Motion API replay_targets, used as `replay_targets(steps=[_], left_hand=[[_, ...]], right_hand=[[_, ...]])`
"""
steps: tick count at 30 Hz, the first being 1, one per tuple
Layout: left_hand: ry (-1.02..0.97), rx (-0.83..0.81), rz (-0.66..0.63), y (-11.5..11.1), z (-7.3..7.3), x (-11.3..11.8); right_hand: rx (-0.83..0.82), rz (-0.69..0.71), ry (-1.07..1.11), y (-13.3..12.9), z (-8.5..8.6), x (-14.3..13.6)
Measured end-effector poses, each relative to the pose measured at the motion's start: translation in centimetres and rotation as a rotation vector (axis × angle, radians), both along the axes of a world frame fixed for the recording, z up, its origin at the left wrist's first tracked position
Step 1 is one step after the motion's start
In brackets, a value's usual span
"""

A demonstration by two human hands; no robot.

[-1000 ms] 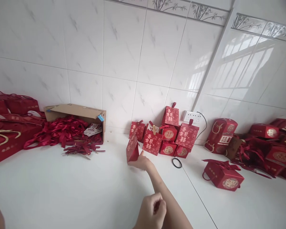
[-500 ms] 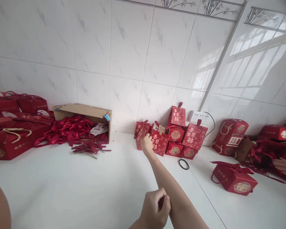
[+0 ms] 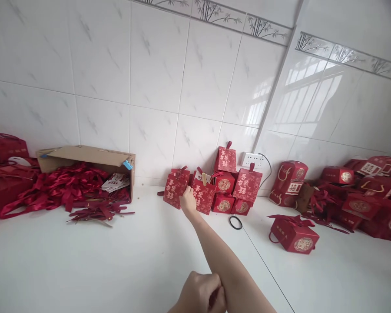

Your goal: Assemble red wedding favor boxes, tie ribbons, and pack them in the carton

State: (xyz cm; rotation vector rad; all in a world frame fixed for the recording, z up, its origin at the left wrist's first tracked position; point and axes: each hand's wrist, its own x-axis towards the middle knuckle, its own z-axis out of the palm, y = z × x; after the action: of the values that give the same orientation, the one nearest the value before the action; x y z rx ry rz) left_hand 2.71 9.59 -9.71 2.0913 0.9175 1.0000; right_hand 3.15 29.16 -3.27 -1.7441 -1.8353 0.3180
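My right hand reaches out to the boxes by the wall, its fingers closed at the right edge of a red paper gift box with pale lettering and a strap on top. Right of that hand stands a matching gift box with a small wooden clothespin at its top. Close to the camera, my left hand is curled into a fist against my right forearm; nothing shows in it. Further right, more gift boxes rest on small red boxes with gold emblems.
A cardboard box on its side holds red ribbons and cards. Straps lie before it. A black ring and a ribboned red box are on the white table. Red boxes pile up at right.
The gift box at my right hand has turned from an angle to face front. The view has swung right, and the other person's hand at the right edge has gone from sight.
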Motion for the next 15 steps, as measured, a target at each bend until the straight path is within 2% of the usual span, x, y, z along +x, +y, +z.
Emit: replay_targets(steps=[3, 6, 8, 10, 12, 14, 15], left_hand=[[0.008, 0.011, 0.047, 0.0, 0.6, -0.2], [0.083, 0.002, 0.024, -0.3, 0.6, -0.3], [0.126, -0.021, -0.008, -0.4, 0.3, -0.1], [0.140, -0.045, -0.027, -0.5, -0.1, 0.2], [0.116, -0.068, -0.022, -0.4, -0.4, 0.6], [0.080, -0.088, -0.016, -0.3, -0.6, 0.9], [0.067, -0.098, -0.015, -0.2, -0.6, 1.1]], right_hand=[[-0.018, 0.019, -0.004, 0.5, 0.3, -0.2], [0.017, 0.087, -0.002, 0.0, 1.3, 1.0], [0.095, 0.136, 0.009, -0.7, 2.3, 3.4], [0.206, 0.136, 0.033, -1.1, 3.2, 7.2], [0.341, 0.036, 0.079, -0.9, 4.1, 12.0], [0.569, -0.247, 0.286, 0.0, 4.8, 17.1], [0.585, -0.373, 0.417, 0.5, 5.0, 19.4]])
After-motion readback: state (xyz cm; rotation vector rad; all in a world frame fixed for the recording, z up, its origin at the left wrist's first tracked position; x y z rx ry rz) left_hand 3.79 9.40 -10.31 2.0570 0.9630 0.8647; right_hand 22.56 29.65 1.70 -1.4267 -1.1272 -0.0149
